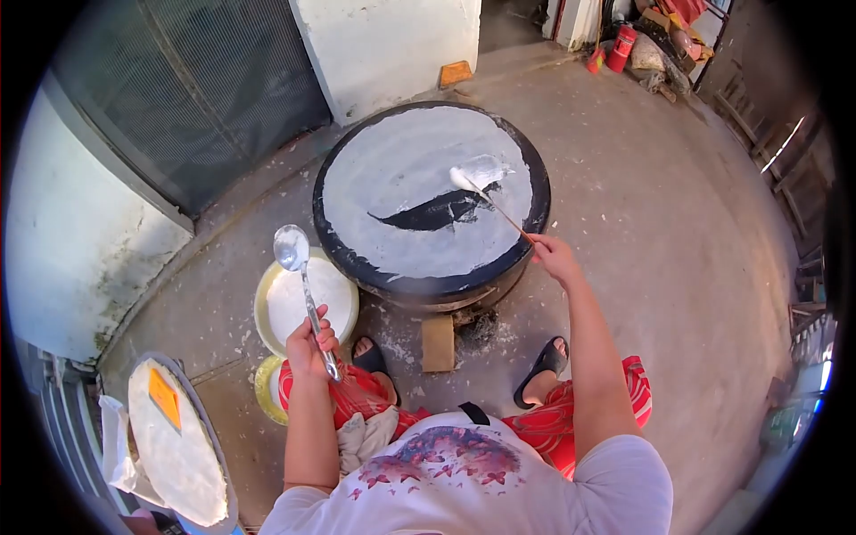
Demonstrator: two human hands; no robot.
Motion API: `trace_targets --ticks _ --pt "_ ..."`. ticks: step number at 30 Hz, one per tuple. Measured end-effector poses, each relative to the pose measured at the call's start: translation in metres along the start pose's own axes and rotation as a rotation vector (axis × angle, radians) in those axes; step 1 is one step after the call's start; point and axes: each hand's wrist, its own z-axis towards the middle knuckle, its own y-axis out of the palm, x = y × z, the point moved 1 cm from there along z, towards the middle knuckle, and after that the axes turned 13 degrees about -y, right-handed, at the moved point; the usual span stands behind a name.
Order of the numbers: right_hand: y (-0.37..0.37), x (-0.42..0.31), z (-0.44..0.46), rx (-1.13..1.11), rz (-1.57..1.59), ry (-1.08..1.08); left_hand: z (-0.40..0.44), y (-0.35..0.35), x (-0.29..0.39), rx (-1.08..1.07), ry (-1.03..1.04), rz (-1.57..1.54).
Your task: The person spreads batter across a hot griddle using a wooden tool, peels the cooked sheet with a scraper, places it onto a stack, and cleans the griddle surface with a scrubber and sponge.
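My left hand (312,343) grips the handle of a metal ladle (292,248), its white-smeared bowl pointing up over the edge of a basin. In my right hand (557,259) is a thin-handled spreader (499,211), its white-coated head (462,178) on the batter. A large round black griddle (541,192) carries a wide layer of pale batter (374,178). Across the middle of that layer, a dark leaf-shaped gap (432,214) bares the griddle's surface. Left of the griddle, the basin (261,312) holds white batter (308,299).
A tray at lower left bears a round white sheet (169,455) with an orange scraper (164,398) on it. A smaller yellow bowl (265,390) stands by my left leg. A wooden block (438,343) lies before the griddle's base. Red containers (621,47) stand at the back right.
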Motion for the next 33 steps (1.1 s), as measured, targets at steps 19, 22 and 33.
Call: trace_targets --ticks 19,22,33 --pt "0.106 -0.016 -0.024 0.162 -0.188 -0.204 -0.006 -0.008 0.005 -0.043 -0.002 0.018" --pt "0.136 -0.047 -0.013 0.039 -0.146 -0.193 -0.003 -0.009 0.005 -0.045 0.001 0.025" --pt "0.099 -0.111 -0.049 0.101 -0.751 -0.395 -0.009 -0.017 0.008 -0.061 0.01 0.015"
